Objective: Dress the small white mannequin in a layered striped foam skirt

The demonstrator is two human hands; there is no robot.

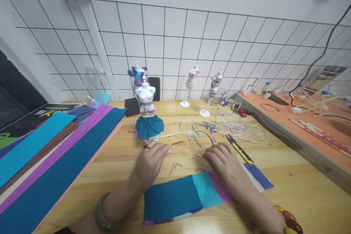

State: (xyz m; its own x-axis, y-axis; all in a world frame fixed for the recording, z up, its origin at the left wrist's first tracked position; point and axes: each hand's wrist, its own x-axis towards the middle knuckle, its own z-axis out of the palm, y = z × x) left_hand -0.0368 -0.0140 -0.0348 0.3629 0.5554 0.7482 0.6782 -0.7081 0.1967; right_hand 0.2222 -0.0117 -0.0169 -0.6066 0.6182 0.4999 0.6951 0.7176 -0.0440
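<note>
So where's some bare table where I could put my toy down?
The wooden table is mostly bare between the coloured strips and the left hand. There's also room between the yellow thread snips and the orange tabletop, apart from tiny scraps. It's crowded around the silver hoop, with coloured clippings and dress forms nearby.

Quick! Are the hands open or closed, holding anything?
Left hand: curled near the skirted doll; grip cannot be told.
Right hand: at the silver ring; grip cannot be told.

Head view, one: head-worn, set above the wooden surface, facing forward and down. Left hand and right hand near, lower centre; white gridded wall farther off, across the upper half. Wide field.
</note>
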